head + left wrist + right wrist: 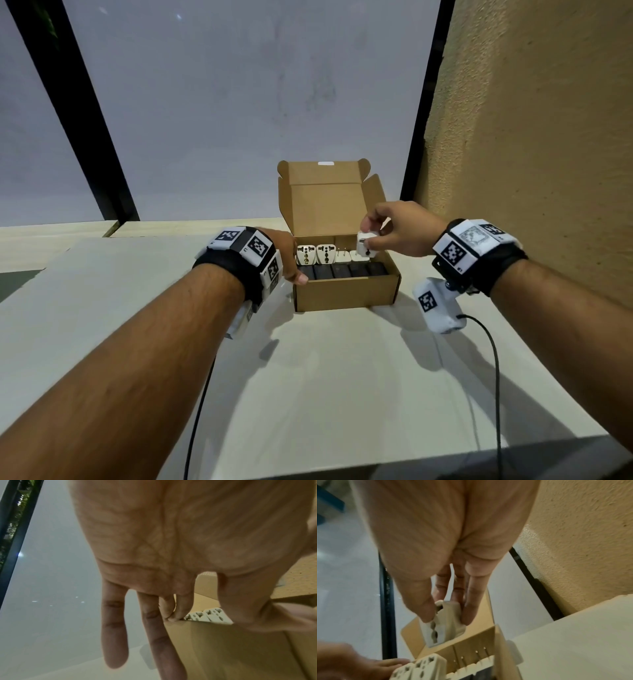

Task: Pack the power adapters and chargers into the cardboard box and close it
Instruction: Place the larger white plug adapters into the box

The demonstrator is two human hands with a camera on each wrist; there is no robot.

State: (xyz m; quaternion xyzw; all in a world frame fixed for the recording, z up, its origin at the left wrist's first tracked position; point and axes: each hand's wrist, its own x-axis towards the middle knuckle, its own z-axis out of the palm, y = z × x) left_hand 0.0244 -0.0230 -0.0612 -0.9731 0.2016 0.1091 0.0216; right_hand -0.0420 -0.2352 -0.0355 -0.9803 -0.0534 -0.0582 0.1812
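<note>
Right hand pinches a white adapter over the box's back right corner — aimed, I judge, at the last gap. Left hand rests relaxed on the box's left rim — likely steadying it.

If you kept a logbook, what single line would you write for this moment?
right hand: pinches white adapter over cardboard box | left hand: steadies box's left edge | lid: open | black chargers: packed in front row

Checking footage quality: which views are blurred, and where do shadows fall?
Head view: sharp, wide-angle bend at the edges, arm shadows across the table. Left wrist view: palm of left hand soft. Right wrist view: right hand and white adapter smeared.
</note>
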